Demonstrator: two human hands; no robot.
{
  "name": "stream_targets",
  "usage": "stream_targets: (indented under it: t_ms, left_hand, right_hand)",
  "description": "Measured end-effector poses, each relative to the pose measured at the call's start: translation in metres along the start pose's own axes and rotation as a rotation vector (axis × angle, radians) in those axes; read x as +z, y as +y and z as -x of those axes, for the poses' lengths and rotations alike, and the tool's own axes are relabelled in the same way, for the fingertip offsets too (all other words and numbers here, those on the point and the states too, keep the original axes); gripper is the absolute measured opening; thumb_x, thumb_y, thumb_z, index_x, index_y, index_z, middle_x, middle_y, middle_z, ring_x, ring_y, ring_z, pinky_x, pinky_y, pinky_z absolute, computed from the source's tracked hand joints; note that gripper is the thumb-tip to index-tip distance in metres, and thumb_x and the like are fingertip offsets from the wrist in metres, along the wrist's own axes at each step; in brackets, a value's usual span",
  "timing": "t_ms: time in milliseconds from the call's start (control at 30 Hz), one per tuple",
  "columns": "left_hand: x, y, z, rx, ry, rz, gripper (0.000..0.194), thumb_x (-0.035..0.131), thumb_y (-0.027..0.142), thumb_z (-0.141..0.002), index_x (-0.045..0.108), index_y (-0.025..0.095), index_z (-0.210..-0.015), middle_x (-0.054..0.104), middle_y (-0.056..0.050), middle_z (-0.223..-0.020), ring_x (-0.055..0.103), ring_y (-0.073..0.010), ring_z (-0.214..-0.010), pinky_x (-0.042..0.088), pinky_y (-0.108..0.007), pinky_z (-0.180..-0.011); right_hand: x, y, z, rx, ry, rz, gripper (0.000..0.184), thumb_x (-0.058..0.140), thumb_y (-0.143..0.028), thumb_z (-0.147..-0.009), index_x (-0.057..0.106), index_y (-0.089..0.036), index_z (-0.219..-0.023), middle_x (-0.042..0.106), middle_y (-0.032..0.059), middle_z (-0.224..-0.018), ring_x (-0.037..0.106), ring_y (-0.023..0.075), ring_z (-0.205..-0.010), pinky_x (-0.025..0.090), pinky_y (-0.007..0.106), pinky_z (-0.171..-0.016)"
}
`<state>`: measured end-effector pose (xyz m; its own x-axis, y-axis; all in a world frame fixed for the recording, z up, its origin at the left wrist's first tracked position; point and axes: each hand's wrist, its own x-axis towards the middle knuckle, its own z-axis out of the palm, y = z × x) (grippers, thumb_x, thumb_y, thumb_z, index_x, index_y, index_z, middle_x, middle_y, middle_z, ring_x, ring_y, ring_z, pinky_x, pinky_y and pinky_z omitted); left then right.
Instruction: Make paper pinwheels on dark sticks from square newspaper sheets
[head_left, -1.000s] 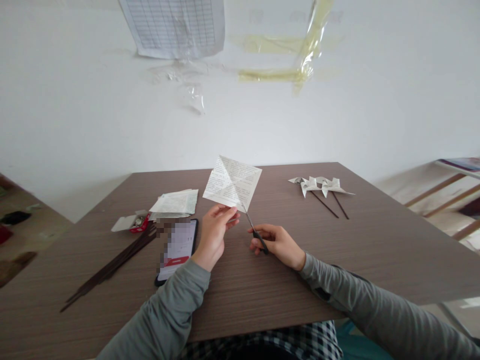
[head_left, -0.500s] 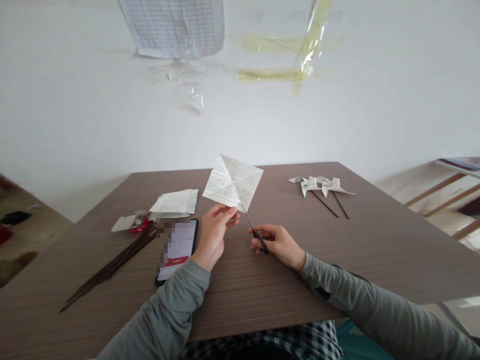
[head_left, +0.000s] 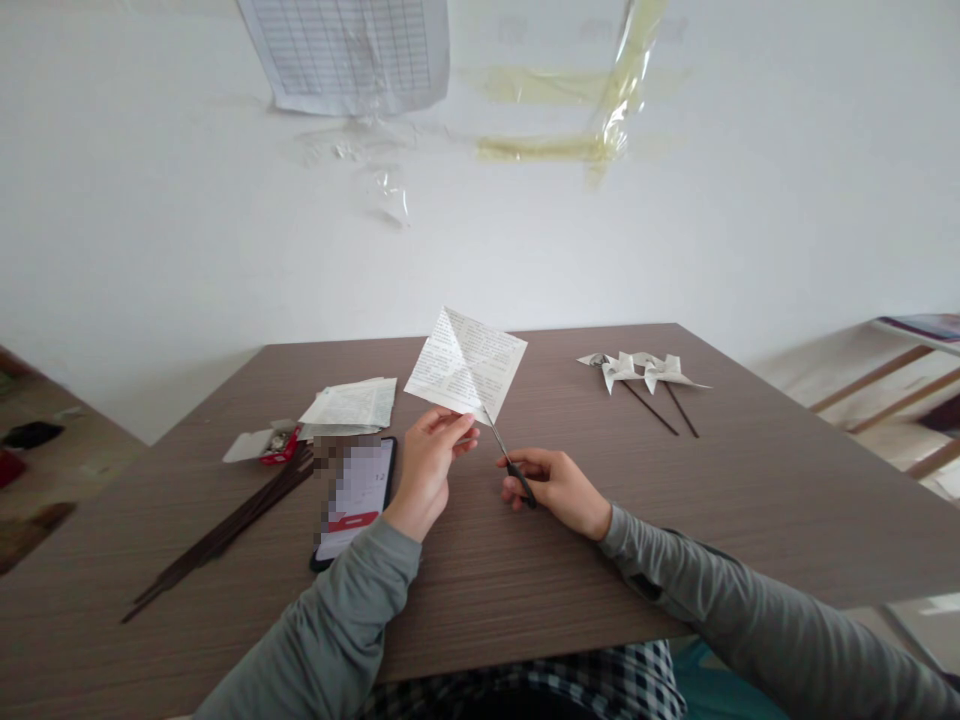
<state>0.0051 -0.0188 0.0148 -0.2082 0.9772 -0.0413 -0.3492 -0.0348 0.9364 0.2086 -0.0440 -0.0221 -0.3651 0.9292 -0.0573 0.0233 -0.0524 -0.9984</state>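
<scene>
My left hand (head_left: 429, 455) pinches a square sheet of printed paper (head_left: 466, 362) by its near edge, holding it up over the table. Crease lines run diagonally across the sheet. In my right hand (head_left: 556, 484) is a pair of scissors (head_left: 517, 480) with black handles, the fingers closed round them. The blades point up and to the left and meet the paper at its near corner. How far they reach into it is hard to make out.
On the brown table (head_left: 615, 540), a stack of paper sheets (head_left: 349, 408), a small red box (head_left: 279, 443), dark thin sticks (head_left: 225, 530) and a phone (head_left: 356, 505) lie left. Two paper pinwheels (head_left: 641, 372) on sticks lie back right. Behind stands a white wall (head_left: 225, 240).
Almost nothing differs. The far corner of the paper has shifted very slightly to the right; both hands and the scissors stay in place.
</scene>
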Motion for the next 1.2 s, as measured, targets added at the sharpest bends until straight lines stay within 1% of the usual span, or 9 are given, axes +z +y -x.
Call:
stream_targets:
  t_ms: [167,333,467,600,700,867,1033,1133,1200]
  left_hand:
    - [-0.001,-0.001,-0.001,0.001,0.007,-0.010,0.054,0.114,0.044,-0.048,0.079,0.018,-0.080,0.084,-0.005,-0.084,0.078,-0.0194,-0.072,0.062,-0.032,-0.069]
    - [0.000,-0.001,-0.001,0.002,0.007,-0.013,0.054,0.114,0.044,-0.048,0.079,0.018,-0.079,0.084,-0.006,-0.084,0.077,-0.0194,-0.072,0.061,-0.031,-0.068]
    - [0.001,0.001,0.000,0.004,0.026,-0.015,0.052,0.113,0.042,-0.046,0.080,0.018,-0.078,0.084,-0.006,-0.083,0.075,-0.0181,-0.070,0.059,-0.030,-0.065]
    - [0.002,0.004,0.001,0.004,0.036,-0.030,0.048,0.111,0.041,-0.047,0.082,0.018,-0.077,0.082,-0.004,-0.078,0.071,-0.0154,-0.065,0.055,-0.027,-0.061]
    - [0.003,0.005,0.003,0.002,0.017,-0.054,0.046,0.110,0.042,-0.048,0.081,0.019,-0.075,0.081,-0.003,-0.074,0.069,-0.0148,-0.063,0.054,-0.027,-0.060]
    - [0.005,0.006,0.006,-0.004,0.004,-0.060,0.046,0.110,0.042,-0.048,0.082,0.019,-0.076,0.080,-0.003,-0.073,0.068,-0.0150,-0.062,0.053,-0.027,-0.060]
    - [0.006,0.007,0.007,-0.015,0.001,-0.057,0.048,0.111,0.043,-0.047,0.081,0.018,-0.076,0.079,-0.002,-0.073,0.069,-0.0142,-0.064,0.054,-0.026,-0.061]
    - [0.006,0.007,0.008,-0.021,-0.003,-0.055,0.049,0.111,0.043,-0.047,0.081,0.018,-0.077,0.080,-0.002,-0.074,0.070,-0.0143,-0.065,0.054,-0.026,-0.061]
    - [0.006,0.006,0.008,-0.025,-0.001,-0.052,0.050,0.111,0.044,-0.047,0.081,0.018,-0.077,0.081,-0.002,-0.076,0.071,-0.0144,-0.066,0.055,-0.026,-0.062]
  right_hand:
    - [0.001,0.000,0.000,-0.001,0.008,-0.007,0.052,0.104,-0.057,-0.073,0.086,-0.023,-0.108,0.084,0.0100,-0.082,0.076,0.0289,-0.069,0.064,0.046,-0.074]
    - [0.000,0.005,-0.002,-0.003,0.005,-0.020,0.058,0.103,-0.059,-0.072,0.085,-0.020,-0.111,0.084,0.0091,-0.081,0.075,0.0266,-0.066,0.064,0.045,-0.073]
    - [-0.001,0.006,-0.002,-0.021,0.005,-0.008,0.055,0.103,-0.058,-0.074,0.086,-0.020,-0.111,0.085,0.0092,-0.083,0.076,0.0262,-0.068,0.063,0.044,-0.074]
    - [-0.001,0.005,-0.003,-0.030,-0.003,0.019,0.057,0.102,-0.060,-0.076,0.085,-0.021,-0.113,0.085,0.0060,-0.083,0.075,0.0241,-0.068,0.064,0.044,-0.077]
    - [0.000,0.002,-0.003,-0.041,0.009,0.032,0.057,0.103,-0.063,-0.075,0.086,-0.022,-0.111,0.083,0.0064,-0.080,0.076,0.0273,-0.070,0.064,0.047,-0.078]
    - [0.000,-0.004,0.001,-0.038,0.034,0.033,0.054,0.104,-0.059,-0.075,0.088,-0.022,-0.110,0.081,0.0105,-0.078,0.080,0.0354,-0.076,0.066,0.050,-0.080]
    - [0.000,-0.003,0.000,-0.017,0.031,0.019,0.056,0.104,-0.060,-0.073,0.087,-0.022,-0.110,0.084,0.0120,-0.081,0.079,0.0344,-0.073,0.067,0.051,-0.079]
    - [-0.001,0.001,-0.002,-0.005,0.019,0.000,0.061,0.105,-0.062,-0.069,0.086,-0.022,-0.110,0.084,0.0112,-0.082,0.079,0.0329,-0.071,0.068,0.049,-0.076]
    - [-0.001,0.002,-0.003,-0.007,0.014,-0.006,0.060,0.105,-0.061,-0.070,0.086,-0.021,-0.110,0.084,0.0107,-0.082,0.079,0.0318,-0.071,0.068,0.048,-0.075]
